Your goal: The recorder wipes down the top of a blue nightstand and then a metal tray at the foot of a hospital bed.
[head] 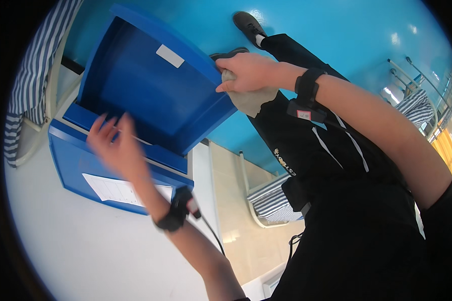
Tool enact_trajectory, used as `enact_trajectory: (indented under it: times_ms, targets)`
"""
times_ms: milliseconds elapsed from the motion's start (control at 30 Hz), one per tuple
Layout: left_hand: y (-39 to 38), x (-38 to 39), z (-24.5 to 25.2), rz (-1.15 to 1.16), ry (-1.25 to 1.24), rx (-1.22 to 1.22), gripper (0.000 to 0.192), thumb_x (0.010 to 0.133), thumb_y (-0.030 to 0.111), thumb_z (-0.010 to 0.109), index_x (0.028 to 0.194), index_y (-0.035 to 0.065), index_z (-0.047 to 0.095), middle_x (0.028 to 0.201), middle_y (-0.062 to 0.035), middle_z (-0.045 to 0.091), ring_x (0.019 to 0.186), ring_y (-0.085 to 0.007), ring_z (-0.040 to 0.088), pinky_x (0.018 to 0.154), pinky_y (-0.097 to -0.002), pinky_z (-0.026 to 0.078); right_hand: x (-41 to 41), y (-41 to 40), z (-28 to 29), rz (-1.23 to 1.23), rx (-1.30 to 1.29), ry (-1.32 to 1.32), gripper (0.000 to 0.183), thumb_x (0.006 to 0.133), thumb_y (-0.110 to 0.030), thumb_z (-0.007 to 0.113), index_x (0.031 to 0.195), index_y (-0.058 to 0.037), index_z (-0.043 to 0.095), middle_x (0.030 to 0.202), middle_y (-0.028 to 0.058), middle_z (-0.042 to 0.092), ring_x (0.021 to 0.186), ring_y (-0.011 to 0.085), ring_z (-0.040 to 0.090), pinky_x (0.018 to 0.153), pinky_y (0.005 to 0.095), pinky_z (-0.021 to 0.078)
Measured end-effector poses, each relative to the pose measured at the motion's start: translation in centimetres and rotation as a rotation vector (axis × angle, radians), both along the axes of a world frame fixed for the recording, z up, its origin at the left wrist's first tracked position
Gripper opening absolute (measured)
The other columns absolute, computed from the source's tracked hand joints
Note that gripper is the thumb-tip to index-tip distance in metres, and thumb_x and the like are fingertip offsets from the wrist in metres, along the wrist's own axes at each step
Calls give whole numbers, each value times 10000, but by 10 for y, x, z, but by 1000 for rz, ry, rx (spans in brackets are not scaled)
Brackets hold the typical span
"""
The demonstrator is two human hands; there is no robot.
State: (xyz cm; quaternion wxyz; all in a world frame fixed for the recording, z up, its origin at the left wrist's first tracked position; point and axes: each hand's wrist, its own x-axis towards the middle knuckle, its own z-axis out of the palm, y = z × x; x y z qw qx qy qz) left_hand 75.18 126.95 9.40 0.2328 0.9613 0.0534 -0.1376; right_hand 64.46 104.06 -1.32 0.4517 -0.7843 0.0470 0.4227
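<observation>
A blue plastic drawer-like bin (135,86) lies open before me, with a blank-looking white label (170,56) on its rim. My right hand (248,71) grips a grey-beige cloth (254,101) at the bin's right corner, and part of the cloth hangs down below my fingers. Blurred by motion, my left hand (116,145) is over the bin's lower edge with its fingers apart and nothing visible in them. Beneath that hand is a blue plastic panel (71,161) bearing a white printed sheet (109,188), partly covered by my forearm.
Blue-and-white striped bedding on a pale metal frame (51,98) stands at the left. Another striped cloth piece (273,201) hangs on a frame near my hip. A white wall (98,248) is close on the lower left; turquoise floor (335,34) spreads under my feet.
</observation>
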Motion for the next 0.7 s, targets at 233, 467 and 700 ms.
enact_trajectory:
  times_ms: [233, 467, 700]
  targets:
    - [-43, 13, -147, 19, 266, 287, 769, 630, 377, 778, 1175, -9, 396, 1105, -296, 475, 992, -378, 533, 870, -393, 432, -6, 9, 7, -14, -2, 0, 413, 806, -443, 589, 988, -76, 537, 828, 165, 617, 845, 344, 591, 716, 427, 450]
    - [-67, 2, -157, 232, 232, 175, 547, 681, 319, 748, 1053, -19, 534, 996, -194, 613, 906, -309, 610, 792, -383, 472, -15, 6, -1, -113, 16, -44, 416, 812, -453, 570, 973, -72, 527, 821, 162, 611, 827, 339, 591, 707, 427, 444]
    - [-68, -9, -156, 431, 291, 13, 479, 687, 243, 741, 1023, -12, 514, 966, -181, 615, 861, -295, 621, 771, -366, 478, -14, 12, -3, -86, 27, -21, 408, 811, -455, 571, 956, -76, 527, 807, 140, 612, 818, 327, 593, 699, 423, 445]
